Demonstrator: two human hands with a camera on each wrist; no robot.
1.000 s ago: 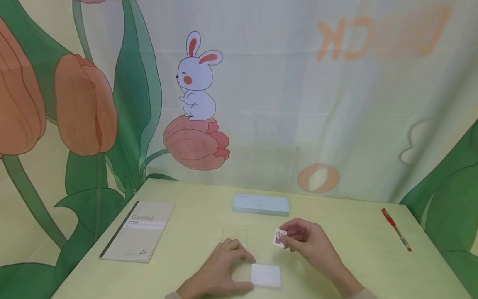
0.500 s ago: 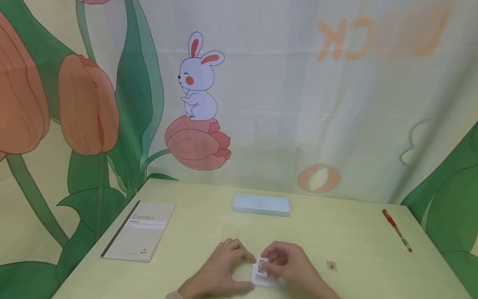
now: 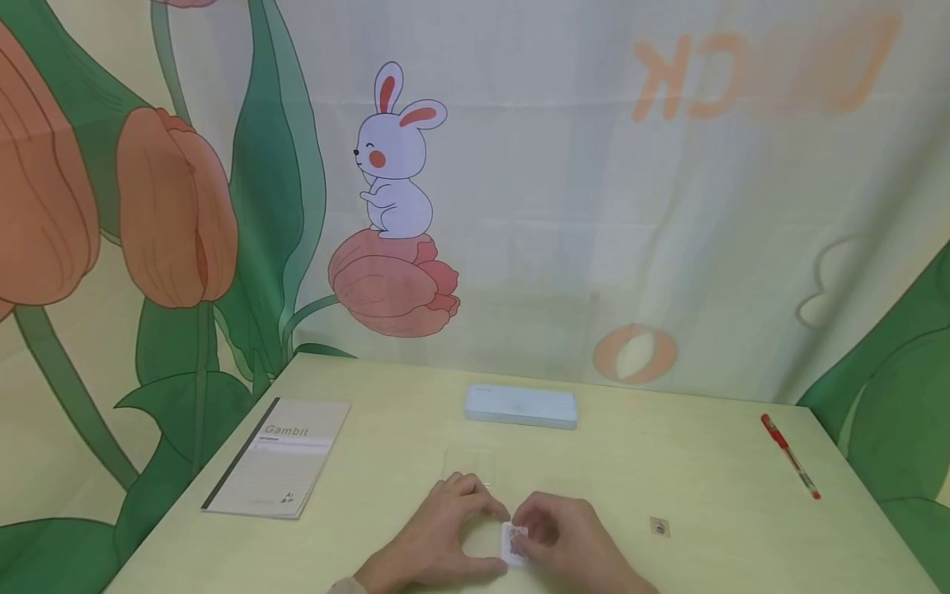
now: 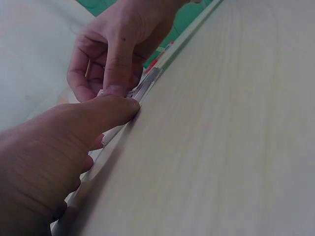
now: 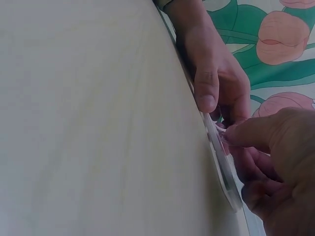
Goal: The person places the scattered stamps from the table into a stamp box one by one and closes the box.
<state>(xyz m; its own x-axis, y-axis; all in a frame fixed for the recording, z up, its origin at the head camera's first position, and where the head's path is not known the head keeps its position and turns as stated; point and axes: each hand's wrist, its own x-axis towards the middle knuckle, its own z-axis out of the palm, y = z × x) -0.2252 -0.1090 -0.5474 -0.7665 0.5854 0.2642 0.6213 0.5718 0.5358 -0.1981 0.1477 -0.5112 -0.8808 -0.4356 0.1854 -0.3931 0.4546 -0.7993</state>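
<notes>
A thin white rounded slab (image 3: 507,551) lies on the table at the front, seen edge-on in the right wrist view. My left hand (image 3: 438,536) holds its left side between thumb and forefinger. My right hand (image 3: 567,540) pinches a small white card (image 3: 515,538) with a red and dark picture, like a mini playing card. The card is close over the slab, overlapping it in the head view. Fingers of the right hand hide the slab's right part. In the left wrist view, the left thumb (image 4: 113,109) covers much of the card.
A clear plastic piece (image 3: 469,462) lies beyond the left hand, and a small brownish square (image 3: 659,527) to the right. Further out are a light blue box (image 3: 521,407), a notebook (image 3: 278,462) at left and a red pen (image 3: 790,456) at right. A printed curtain (image 3: 534,206) hangs behind the table.
My right hand has brought the card left and down onto the slab area, uncovering the small brownish square. The left hand has stayed at the slab's left side.
</notes>
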